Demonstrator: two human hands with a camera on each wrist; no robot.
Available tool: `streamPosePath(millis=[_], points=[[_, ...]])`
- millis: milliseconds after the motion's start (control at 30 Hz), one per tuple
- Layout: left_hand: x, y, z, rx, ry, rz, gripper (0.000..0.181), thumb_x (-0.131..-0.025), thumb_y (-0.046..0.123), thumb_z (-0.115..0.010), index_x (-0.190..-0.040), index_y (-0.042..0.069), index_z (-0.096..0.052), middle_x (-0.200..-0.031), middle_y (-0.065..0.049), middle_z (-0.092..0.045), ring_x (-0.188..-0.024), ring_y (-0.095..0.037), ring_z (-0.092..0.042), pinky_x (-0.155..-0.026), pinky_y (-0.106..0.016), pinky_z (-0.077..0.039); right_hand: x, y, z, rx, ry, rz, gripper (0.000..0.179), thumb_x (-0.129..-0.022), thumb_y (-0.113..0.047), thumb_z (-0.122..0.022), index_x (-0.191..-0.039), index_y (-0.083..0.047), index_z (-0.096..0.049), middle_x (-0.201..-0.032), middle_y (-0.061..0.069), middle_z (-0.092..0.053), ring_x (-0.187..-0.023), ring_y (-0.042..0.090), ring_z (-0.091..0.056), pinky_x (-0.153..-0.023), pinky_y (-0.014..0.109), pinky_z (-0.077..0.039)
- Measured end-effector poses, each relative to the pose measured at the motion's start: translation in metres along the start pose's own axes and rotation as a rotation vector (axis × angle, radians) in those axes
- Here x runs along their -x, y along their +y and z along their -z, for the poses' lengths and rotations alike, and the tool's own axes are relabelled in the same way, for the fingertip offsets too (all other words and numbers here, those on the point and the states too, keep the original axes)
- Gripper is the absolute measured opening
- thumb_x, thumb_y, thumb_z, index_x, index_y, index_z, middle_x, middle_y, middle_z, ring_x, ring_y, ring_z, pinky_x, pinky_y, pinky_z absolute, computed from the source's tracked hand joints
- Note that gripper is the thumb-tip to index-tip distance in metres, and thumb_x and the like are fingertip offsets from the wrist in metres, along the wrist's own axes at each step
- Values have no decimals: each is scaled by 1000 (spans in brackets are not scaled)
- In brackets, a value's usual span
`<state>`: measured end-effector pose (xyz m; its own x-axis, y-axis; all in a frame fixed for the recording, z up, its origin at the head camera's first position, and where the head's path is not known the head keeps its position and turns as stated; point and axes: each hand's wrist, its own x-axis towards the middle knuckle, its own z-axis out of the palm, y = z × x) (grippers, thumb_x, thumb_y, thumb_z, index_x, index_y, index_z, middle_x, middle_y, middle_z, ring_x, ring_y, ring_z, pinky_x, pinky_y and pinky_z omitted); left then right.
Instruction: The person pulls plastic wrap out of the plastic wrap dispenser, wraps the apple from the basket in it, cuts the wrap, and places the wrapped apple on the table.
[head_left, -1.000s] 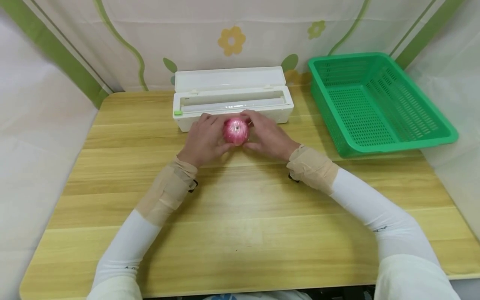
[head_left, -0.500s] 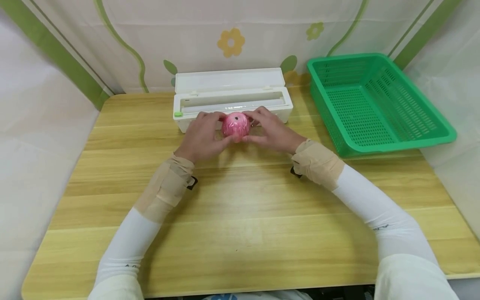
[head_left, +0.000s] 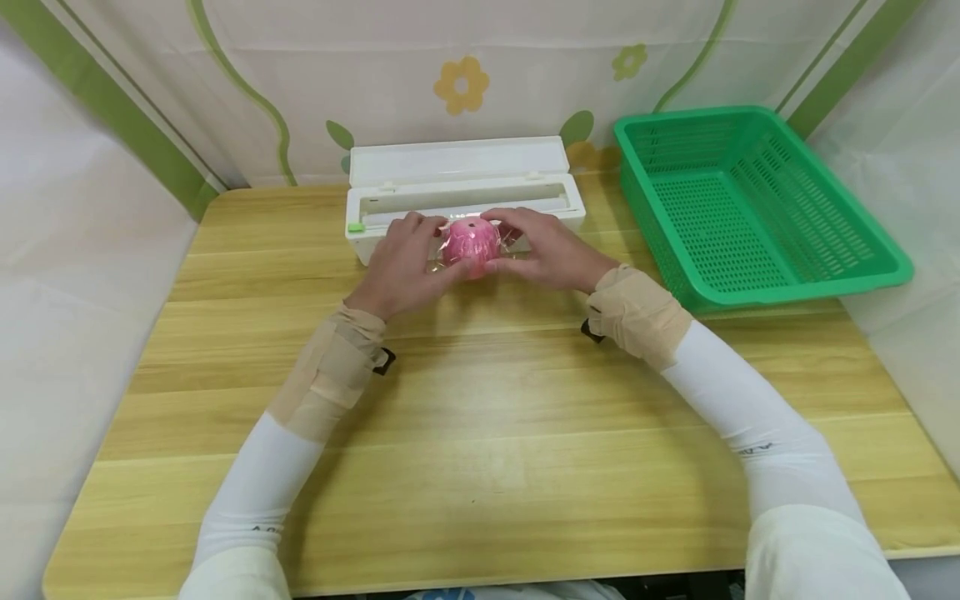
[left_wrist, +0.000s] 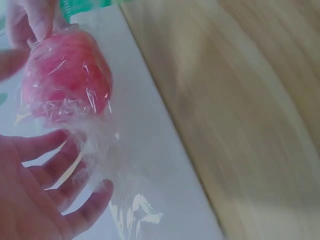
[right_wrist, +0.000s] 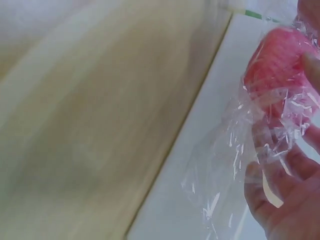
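Round pink ball [head_left: 472,240], held by your left grip [head_left: 405,265] and right grip [head_left: 551,250], looks covered in clear plastic film [right_wrist: 236,130]; loose ends likely need tucking.

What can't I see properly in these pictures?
- Head view: part of the white box's front, hidden behind the left hand, right hand and pink round thing.
- Head view: what the dark marks on the right white sleeve say; they're too small.
- Left wrist view: most of the green basket, cut off by the top edge.
- Right wrist view: the table's wood grain, blurred.
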<state>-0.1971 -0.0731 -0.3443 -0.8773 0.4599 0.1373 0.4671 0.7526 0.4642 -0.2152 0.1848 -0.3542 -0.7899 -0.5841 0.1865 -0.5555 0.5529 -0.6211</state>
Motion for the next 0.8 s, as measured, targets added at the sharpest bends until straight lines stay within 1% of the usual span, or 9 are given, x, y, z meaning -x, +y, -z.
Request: streamPosePath(millis=[100, 200, 267, 367, 467, 533, 667, 733, 800], points=[[8, -7, 9, -9, 0, 26, 98, -90, 69, -69, -158, 3, -42, -150, -20, -52, -137, -39, -48, -112, -59, -44, -3, -1, 3, 12, -14, -9, 70, -94, -29, -83, -154, -10, -52, -137, 8, -66, -115, 20, -65, -106, 44, -55], [22, -20, 21, -64, 15, 28, 103, -84, 59, -78, -160, 5, -36, -148, -20, -51, -134, -39, -49, -108, -61, -45, -5, -3, 6, 22, -35, -29, 70, -94, -32, -82, -153, -10, -52, -135, 8, -67, -115, 21, -64, -106, 46, -54], [30, -29, 25, -121, 25, 14, 100, -80, 49, -83, -158, 3, -38, -140, -22, -53, -126, -40, -51, -100, -60, -48, -6, -4, 9, 17, -49, -45, 69, -94, -33, -82, -153, -11, -53, -133, 8, -67, -115, 21, -63, -106, 47, -54], [40, -41, 26, -213, 35, -11, 93, -76, 39, -89, -148, 2, -45, -127, -23, -55, -114, -42, -52, -86, -58, -50, -5, -3, 14, 14, -58, -61, 69, -94, -32, -82, -153, -11, -53, -131, 9, -68, -115, 22, -63, -107, 48, -54], [42, -49, 19, -280, 65, -52, 80, -75, 37, -94, -135, 5, -51, -114, -20, -54, -103, -40, -53, -75, -54, -51, -4, -1, 17, 8, -57, -64, 68, -94, -30, -83, -152, -10, -54, -130, 9, -68, -115, 23, -63, -107, 48, -53], [42, -54, 14, -291, 104, -94, 68, -77, 35, -93, -126, 7, -55, -108, -17, -53, -96, -37, -53, -70, -51, -50, -4, 0, 18, -3, -60, -64, 67, -94, -28, -83, -152, -11, -55, -130, 9, -68, -115, 24, -64, -106, 49, -53], [41, -59, 10, -193, 180, -198, 35, -88, 23, -87, -111, 8, -66, -105, -16, -56, -95, -34, -55, -75, -48, -50, -6, -1, 18, -13, -70, -54, 65, -95, -28, -82, -151, -10, -56, -128, 10, -69, -114, 25, -64, -104, 51, -54], [43, -60, 11, -101, 186, -243, 19, -92, 16, -83, -104, 7, -72, -107, -16, -58, -101, -34, -56, -84, -48, -49, -8, -2, 18, -11, -77, -48, 65, -95, -28, -81, -151, -9, -56, -128, 11, -69, -115, 25, -65, -104, 51, -54], [45, -62, 15, 0, 168, -264, 9, -95, 12, -80, -98, 6, -74, -109, -16, -58, -106, -33, -55, -91, -47, -47, -10, -4, 18, -4, -83, -43, 64, -95, -28, -81, -151, -9, -56, -128, 11, -69, -116, 25, -65, -105, 50, -54]])
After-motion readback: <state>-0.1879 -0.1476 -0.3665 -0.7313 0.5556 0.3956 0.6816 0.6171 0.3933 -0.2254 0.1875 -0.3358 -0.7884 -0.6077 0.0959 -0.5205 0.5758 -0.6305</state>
